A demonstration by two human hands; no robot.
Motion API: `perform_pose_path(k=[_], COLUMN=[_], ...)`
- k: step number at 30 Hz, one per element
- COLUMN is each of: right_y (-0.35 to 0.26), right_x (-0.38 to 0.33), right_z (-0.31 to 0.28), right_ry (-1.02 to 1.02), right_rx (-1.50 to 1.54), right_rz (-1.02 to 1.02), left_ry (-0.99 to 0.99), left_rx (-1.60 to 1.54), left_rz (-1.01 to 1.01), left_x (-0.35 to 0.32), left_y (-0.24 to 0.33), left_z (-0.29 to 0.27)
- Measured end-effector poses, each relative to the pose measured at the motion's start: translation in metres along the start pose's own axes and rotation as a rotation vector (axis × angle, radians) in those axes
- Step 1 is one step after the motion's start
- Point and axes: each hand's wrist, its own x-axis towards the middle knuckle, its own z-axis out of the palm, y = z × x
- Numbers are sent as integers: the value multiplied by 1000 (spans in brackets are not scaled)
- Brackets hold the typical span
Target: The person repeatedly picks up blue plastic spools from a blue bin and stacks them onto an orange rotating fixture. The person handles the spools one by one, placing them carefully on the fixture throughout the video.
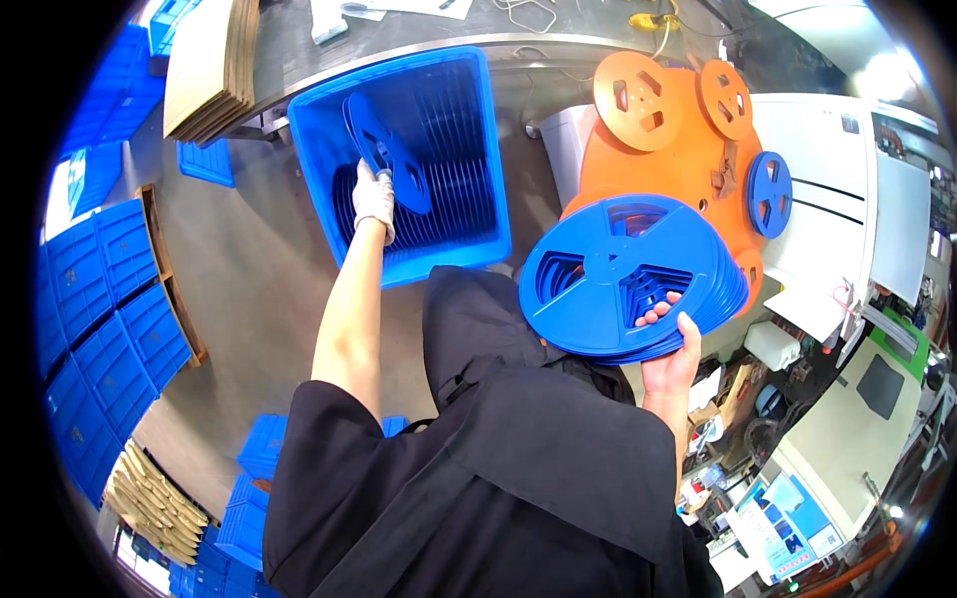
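My gloved left hand (374, 204) reaches into a blue plastic bin (496, 169), its fingers closed on the edge of a blue reel flange (409, 189), a flat disc with cut-out windows. This flange leans at a slant. Behind and below it, several more blue discs stand on edge in a row inside the bin. My bare right hand (670, 364) grips a thick stack of blue reel flanges (573, 309) at its lower right, fingers through a window and thumb outside. The stack overlaps a big orange round plate (628, 174); whether it rests there I cannot tell.
Orange discs (638, 85) and a blue disc (769, 194) sit around the orange plate's rim. Beyond the bin runs a grey workbench (399, 25) with stacked cardboard (211, 65). Blue crates (110, 259) are piled at left. A cluttered work table (837, 429) stands at right.
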Motion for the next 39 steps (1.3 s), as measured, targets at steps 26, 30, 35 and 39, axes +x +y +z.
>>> perform_pose_path(k=[26, 30, 35, 39], right_y=[-21, -13, -8, -7], right_x=[-5, -6, -4, -8], right_z=[-14, -18, -5, -2], right_ry=[-528, -629, -731, -701], right_rx=[291, 334, 271, 222], right_rz=[-19, 17, 58, 63], left_ry=[-314, -88, -586, -603], left_rx=[-96, 96, 63, 126], left_rz=[257, 939, 1323, 1343], left_x=[-100, -157, -277, -268], left_y=[33, 106, 200, 194], left_z=[0, 15, 37, 45])
